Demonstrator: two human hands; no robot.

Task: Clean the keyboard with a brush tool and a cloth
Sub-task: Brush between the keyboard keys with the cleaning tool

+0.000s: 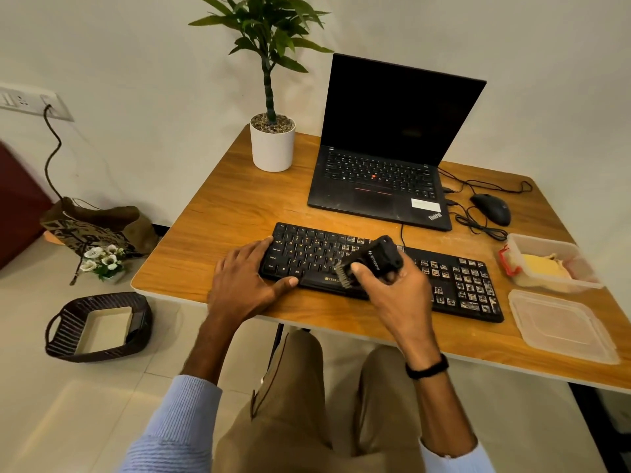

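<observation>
The keyboard [454, 285] was black with pale legends, and the brush tool [382, 256] was black with grey bristles. The table [239, 199] showed honey-brown wood grain. At twelve o'clock from the keyboard, the black laptop [379, 179] had a red dot among its keys. At eleven, a white pot [272, 148] held a green plant [269, 25]. At three, a yellow cloth [543, 264] lay in a translucent container [543, 239]. The sleeve [177, 425] was pale blue and ribbed.

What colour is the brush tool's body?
Black; the brush tool shows in the right hand, head view.

Home office: wooden desk [239, 206], laptop [386, 186], potted plant [272, 141]
</observation>
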